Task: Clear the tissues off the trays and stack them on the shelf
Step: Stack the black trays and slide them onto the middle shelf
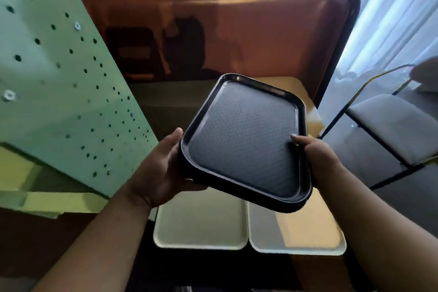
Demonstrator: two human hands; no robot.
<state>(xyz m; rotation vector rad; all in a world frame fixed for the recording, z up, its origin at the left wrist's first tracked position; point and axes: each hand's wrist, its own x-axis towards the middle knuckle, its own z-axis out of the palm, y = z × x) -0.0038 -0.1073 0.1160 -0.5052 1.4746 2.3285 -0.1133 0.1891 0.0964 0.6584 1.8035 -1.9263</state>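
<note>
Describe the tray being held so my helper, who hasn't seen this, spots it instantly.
Start at the big brown booth back; below it two pale trays lie side by side. Above them, both hands grip the black tray, left hand, right hand. It alone is dark, textured and tilted.

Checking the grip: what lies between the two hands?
Only the black tray, held by its edges between the left hand and right hand, bare of tissues in the head view.
</note>
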